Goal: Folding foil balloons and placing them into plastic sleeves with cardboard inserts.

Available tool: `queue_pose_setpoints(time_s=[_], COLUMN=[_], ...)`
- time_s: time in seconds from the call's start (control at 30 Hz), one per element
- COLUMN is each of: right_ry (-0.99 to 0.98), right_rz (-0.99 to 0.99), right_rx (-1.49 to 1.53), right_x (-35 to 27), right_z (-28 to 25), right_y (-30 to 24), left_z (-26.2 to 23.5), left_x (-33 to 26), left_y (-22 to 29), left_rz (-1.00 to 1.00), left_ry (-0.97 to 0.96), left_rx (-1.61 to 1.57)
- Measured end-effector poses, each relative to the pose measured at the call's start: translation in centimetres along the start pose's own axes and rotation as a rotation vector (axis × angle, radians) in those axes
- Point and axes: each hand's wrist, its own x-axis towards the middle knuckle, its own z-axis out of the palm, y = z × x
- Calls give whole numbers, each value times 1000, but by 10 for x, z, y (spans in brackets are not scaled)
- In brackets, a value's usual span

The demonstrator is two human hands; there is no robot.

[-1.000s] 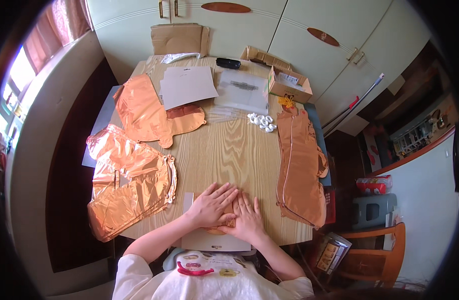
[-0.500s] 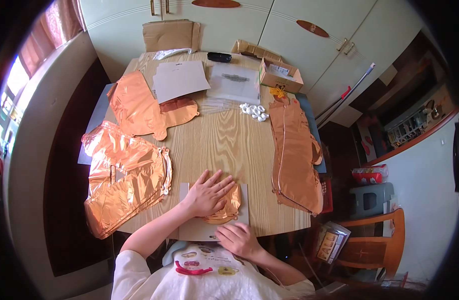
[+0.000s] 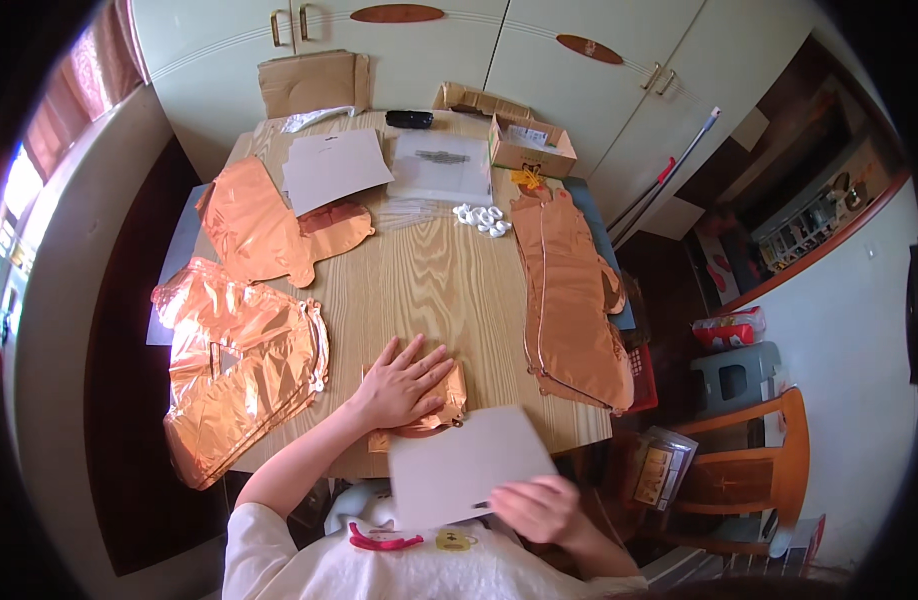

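Left hand (image 3: 407, 383): palm down and flat, fingers fanned out and pointing up and to the right across the table; it grips nothing and lies over the folded copper foil (image 3: 453, 392).
Left forearm: slants inward from the lower left, elbow bent outside the white shirt (image 3: 279, 560).
Right hand (image 3: 539, 508): slightly blurred, fingers bent together over the lower right part of the grey card (image 3: 467, 458), near its dark slot; it grips the card there, though the thumb's place is hard to tell.
Right forearm: comes in from the lower right, lower in view than the left hand.
Grey card: tilted, at the near edge of the wooden table (image 3: 429, 290), its upper edge overlapping the view of the foil; whether the two touch cannot be told.
Folded copper foil: on the table's near part, partly hidden under the left hand.
Larger foil sheets: crumpled on the left (image 3: 244, 365), smoother on the right (image 3: 574, 310), both well apart from the hands.
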Motion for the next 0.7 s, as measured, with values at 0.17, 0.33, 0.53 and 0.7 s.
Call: queue_pose_setpoints(time_s=[0.17, 0.33, 0.53, 0.7], right_ry=[364, 342, -36, -20], right_rz=[181, 204, 399, 501], right_rx=[-267, -361, -269, -7], right_x=[-19, -3, -26, 13], right_z=[-47, -8, 81, 100], right_y=[41, 87, 139, 99], left_z=[1, 1, -1, -2], left_x=[-6, -3, 1, -4], left_y=[1, 1, 2, 2], left_rz=[9, 19, 32, 22], left_ry=[15, 22, 13, 5], left_rx=[8, 34, 70, 70])
